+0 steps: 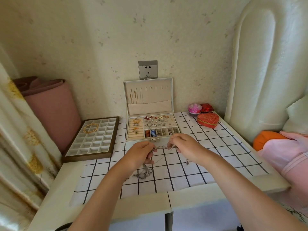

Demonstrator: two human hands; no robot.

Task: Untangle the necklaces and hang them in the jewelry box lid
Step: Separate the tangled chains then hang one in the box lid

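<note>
Head view, centre of frame: the left hand (141, 152) and the right hand (184, 145) are both raised just in front of the jewelry box (153, 129). On each hand the fingers are curled in and pinch a fine silver chain (164, 147), which is drawn nearly straight between them. Further strands drop from the left hand to a loose tangle (143, 173) lying on the checked counter (216, 157) at lower centre. Another strand hangs below the right hand. The jewelry box lid (148, 95) stands open at upper centre. A few gold chains (133, 96) already hang at its left end, and the other slots are free. I judge the silver chains to be very light, limp and slippery, with links thin enough to kink or snap under a hard pull. I would therefore hold them by fingertip pinch close to each knot and tease the loops apart slowly. I would lift a freed chain near its clasp, though I cannot make out the clasp here.
</note>
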